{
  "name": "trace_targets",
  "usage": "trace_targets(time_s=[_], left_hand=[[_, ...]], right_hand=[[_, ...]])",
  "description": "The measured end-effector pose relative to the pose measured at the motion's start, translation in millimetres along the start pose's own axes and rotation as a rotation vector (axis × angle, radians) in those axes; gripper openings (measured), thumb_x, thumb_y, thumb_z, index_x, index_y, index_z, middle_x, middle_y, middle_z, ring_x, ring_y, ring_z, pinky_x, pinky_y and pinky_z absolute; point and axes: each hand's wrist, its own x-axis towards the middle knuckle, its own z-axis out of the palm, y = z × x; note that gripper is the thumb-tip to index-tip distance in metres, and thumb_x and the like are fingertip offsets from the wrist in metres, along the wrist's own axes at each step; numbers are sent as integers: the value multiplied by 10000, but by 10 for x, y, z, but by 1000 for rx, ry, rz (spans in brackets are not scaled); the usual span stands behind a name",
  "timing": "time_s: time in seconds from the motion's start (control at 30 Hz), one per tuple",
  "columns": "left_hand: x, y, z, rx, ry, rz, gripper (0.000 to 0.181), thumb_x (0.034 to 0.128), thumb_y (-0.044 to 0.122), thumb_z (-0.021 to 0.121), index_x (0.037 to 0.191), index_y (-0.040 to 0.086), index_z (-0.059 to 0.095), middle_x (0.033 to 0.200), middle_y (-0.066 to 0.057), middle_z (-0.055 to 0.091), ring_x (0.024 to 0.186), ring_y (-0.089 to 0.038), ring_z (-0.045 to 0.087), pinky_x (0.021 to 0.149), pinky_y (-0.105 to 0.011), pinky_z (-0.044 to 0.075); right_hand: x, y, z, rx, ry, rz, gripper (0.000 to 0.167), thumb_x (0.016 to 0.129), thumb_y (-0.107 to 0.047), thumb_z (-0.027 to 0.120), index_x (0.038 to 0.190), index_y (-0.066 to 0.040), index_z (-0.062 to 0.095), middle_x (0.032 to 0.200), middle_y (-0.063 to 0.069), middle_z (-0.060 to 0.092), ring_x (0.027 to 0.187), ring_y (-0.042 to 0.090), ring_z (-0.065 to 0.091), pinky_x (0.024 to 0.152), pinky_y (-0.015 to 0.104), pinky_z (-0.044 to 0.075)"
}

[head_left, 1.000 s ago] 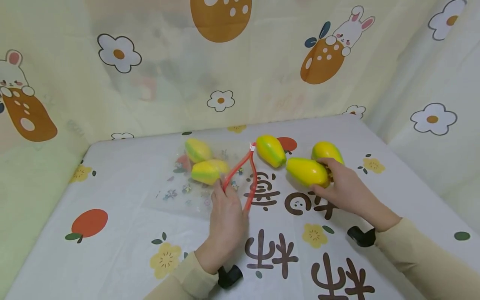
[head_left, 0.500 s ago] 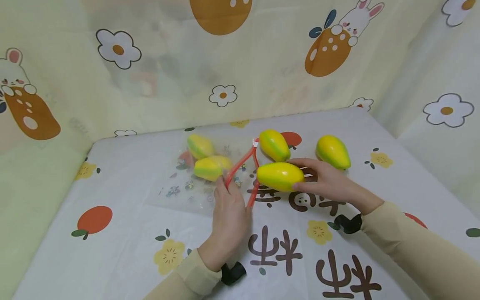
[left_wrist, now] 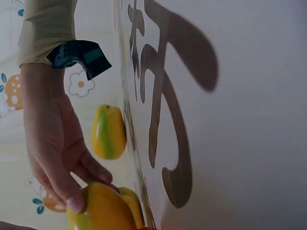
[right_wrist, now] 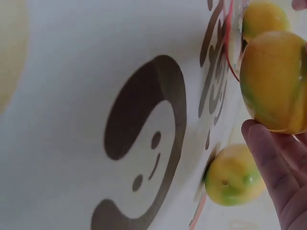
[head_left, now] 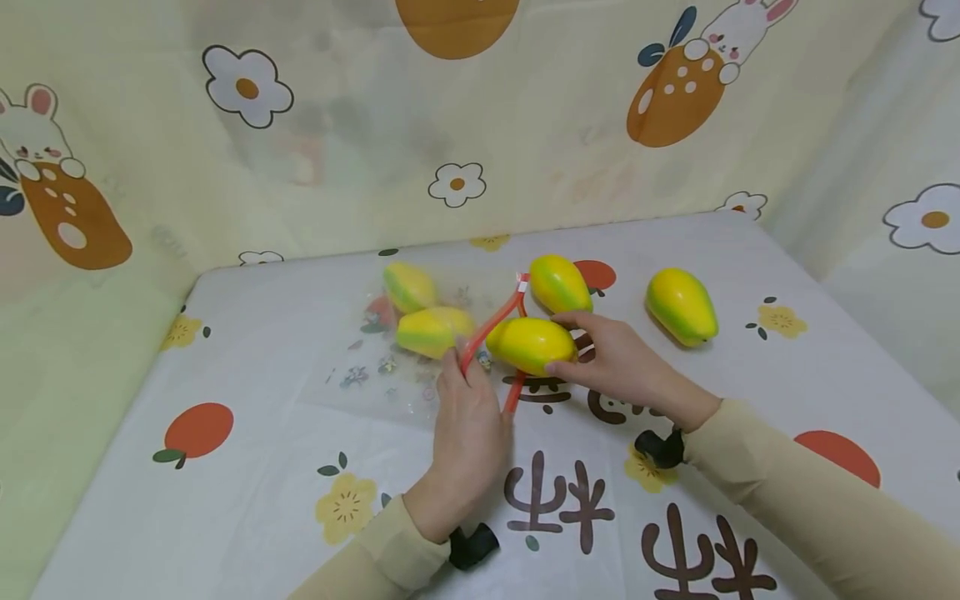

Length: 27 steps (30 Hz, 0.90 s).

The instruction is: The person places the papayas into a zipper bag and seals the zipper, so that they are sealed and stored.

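Observation:
My right hand (head_left: 618,358) grips one end of a yellow-green papaya (head_left: 531,346), holding it at the red-edged mouth of a clear plastic bag (head_left: 375,396). The right wrist view shows the fingertips (right_wrist: 261,139) under that papaya. With my left hand (head_left: 472,425) I pinch the bag's red rim (head_left: 489,327) at the near side, and the mouth stands apart. Two papayas lie inside the bag, a nearer one (head_left: 435,331) and a farther one (head_left: 409,287). The left fingertips are partly hidden in the head view.
Another papaya (head_left: 561,283) rests just behind the held one, beside the bag's mouth. Farther right lies a further papaya (head_left: 681,306). A printed white cloth (head_left: 262,483) covers the table, and a patterned curtain (head_left: 337,150) hangs behind it.
My right hand has carried the papaya leftward from beside the right-hand one to the bag's mouth. The left hand keeps its hold on the rim. The head view has shifted slightly.

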Motion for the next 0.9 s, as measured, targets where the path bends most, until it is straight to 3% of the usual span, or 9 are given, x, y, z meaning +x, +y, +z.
trace_targets(time_s=[0.33, 0.57, 0.7, 0.9], left_hand=[[-5, -9, 10, 21, 25, 46, 912, 810, 50, 840, 1522, -141, 303, 1533, -319, 327, 1310, -426, 468, 1065, -463, 513], [1, -8, 8, 33, 41, 40, 917, 808, 57, 845, 1527, -126, 306, 1526, -311, 337, 1296, -426, 472, 1048, -456, 528], [1, 1, 1, 50, 42, 36, 888, 825, 40, 820, 1534, -115, 307, 1528, -304, 336, 1297, -412, 466, 1050, -446, 526], [-1, -12, 11, 84, 87, 60, 896, 814, 46, 828, 1532, -111, 316, 1498, -292, 368, 1275, -402, 483, 1024, -420, 546]], right_hand=[[96, -6, 73, 27, -15, 8, 669, 922, -282, 761, 1442, 25, 475, 1378, 215, 606, 1167, 347, 651, 969, 483, 574], [165, -49, 136, 57, 4, 12, 659, 906, -243, 783, 1425, 20, 474, 1407, 212, 586, 1165, 357, 666, 974, 481, 574], [210, -71, 172, 79, 12, 23, 662, 894, -249, 799, 1421, -2, 483, 1409, 190, 590, 1123, 336, 684, 935, 444, 597], [301, -94, 226, 82, 22, 16, 619, 879, -271, 813, 1371, -16, 538, 1337, 150, 642, 901, 227, 659, 758, 296, 588]])
